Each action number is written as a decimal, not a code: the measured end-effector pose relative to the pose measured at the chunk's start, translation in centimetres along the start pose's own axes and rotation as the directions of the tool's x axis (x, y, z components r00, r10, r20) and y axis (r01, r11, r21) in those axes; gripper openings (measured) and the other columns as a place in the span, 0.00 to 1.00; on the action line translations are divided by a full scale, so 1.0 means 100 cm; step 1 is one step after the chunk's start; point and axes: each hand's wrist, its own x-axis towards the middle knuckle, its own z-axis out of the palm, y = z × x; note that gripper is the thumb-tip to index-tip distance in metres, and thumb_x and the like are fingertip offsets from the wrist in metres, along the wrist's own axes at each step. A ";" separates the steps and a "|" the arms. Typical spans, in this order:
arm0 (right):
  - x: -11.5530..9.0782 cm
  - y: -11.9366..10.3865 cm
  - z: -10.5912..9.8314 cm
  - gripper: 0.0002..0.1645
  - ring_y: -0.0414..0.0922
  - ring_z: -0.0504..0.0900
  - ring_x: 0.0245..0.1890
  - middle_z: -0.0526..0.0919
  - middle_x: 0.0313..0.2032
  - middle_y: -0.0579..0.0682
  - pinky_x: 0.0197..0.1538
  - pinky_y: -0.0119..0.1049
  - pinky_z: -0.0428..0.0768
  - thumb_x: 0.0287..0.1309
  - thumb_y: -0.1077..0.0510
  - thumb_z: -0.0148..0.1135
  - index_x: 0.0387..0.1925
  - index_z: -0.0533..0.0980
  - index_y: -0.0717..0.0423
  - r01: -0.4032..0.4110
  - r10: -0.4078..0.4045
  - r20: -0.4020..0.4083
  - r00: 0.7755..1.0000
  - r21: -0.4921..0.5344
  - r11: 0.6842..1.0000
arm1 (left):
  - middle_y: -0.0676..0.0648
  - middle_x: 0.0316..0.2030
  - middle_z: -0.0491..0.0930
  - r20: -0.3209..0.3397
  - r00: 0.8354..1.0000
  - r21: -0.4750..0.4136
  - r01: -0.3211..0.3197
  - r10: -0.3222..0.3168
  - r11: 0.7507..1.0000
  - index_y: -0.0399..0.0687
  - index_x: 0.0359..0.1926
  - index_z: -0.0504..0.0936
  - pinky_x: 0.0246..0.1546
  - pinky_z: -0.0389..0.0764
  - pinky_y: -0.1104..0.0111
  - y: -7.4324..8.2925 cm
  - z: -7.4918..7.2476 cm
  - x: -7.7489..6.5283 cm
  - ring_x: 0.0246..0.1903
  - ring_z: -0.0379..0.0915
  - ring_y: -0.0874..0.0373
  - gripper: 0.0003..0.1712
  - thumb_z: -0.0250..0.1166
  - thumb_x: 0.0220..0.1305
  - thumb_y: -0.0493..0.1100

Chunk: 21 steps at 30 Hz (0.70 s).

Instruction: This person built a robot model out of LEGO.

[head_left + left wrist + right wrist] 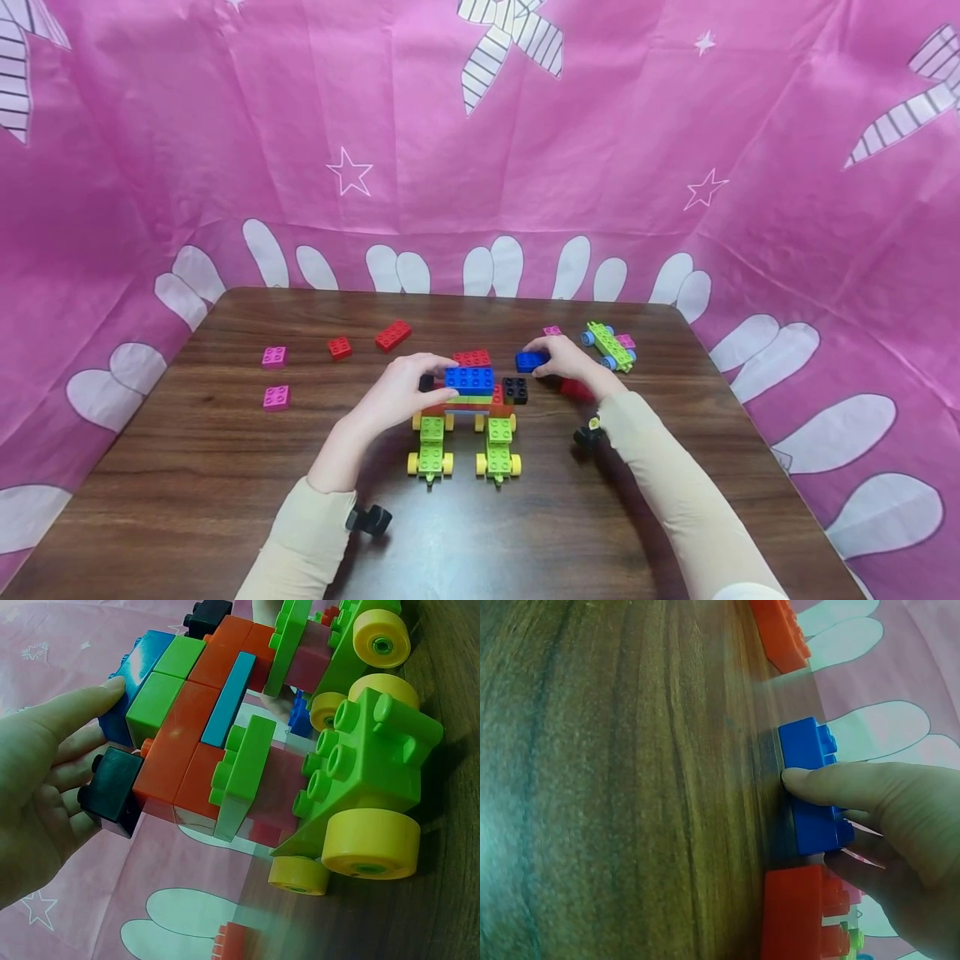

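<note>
Nearest you on the bench (187, 467) stands the wheeled toy (468, 400); your left hand (393, 392) pinches the upper blue brick (469, 381) on its top. A little farther, to the toy's right, your right hand (567, 360) grips a loose blue brick (529, 362) between thumb and fingers. Beyond, leftward, lies a red brick (393, 335).

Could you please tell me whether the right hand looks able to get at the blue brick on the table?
Probably yes: the right hand is touching the blue brick, with nothing visible in between.
</note>
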 end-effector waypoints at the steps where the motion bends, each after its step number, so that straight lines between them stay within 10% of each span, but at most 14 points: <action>1: 0.000 0.000 0.000 0.26 0.58 0.75 0.59 0.80 0.57 0.60 0.62 0.57 0.74 0.55 0.61 0.70 0.57 0.77 0.58 -0.003 0.003 -0.001 1.000 0.000 1.000 | 0.46 0.55 0.81 0.000 1.000 -0.001 0.001 -0.001 1.000 0.49 0.59 0.79 0.57 0.78 0.53 0.000 0.000 0.000 0.54 0.77 0.50 0.26 0.71 0.59 0.47; 21: -0.008 -0.026 -0.013 0.24 0.55 0.79 0.55 0.82 0.53 0.59 0.60 0.53 0.77 0.55 0.57 0.71 0.53 0.79 0.58 0.023 -0.017 -0.115 0.993 0.051 0.998 | 0.46 0.55 0.81 -0.002 1.000 0.007 -0.010 0.010 1.000 0.49 0.59 0.79 0.56 0.79 0.53 0.002 -0.001 0.000 0.55 0.77 0.50 0.27 0.71 0.59 0.47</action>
